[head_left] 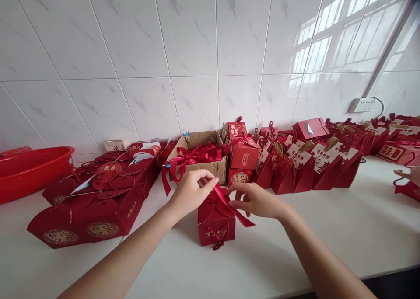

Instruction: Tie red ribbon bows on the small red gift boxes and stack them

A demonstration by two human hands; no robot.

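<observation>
A small red gift box [216,224] with gold lettering stands upright on the white counter in front of me. A twisted cord with a knotted end hangs down its front. At its top is a shiny red ribbon [244,219], one tail sticking out to the right. My left hand [193,192] pinches the ribbon between thumb and forefinger above the box. From the right, my right hand [254,199] has its fingers curled at the same ribbon, thumb and forefinger close around it. The ribbon's crossing on the lid is partly covered by the fingers.
Behind the box sits a cardboard carton [216,170] of loose red ribbons. Larger red boxes [85,211] and a red plastic basin [36,172] are left. Rows of red gift bags [298,170] line the tiled wall. Another person's hand [408,175] shows at far right.
</observation>
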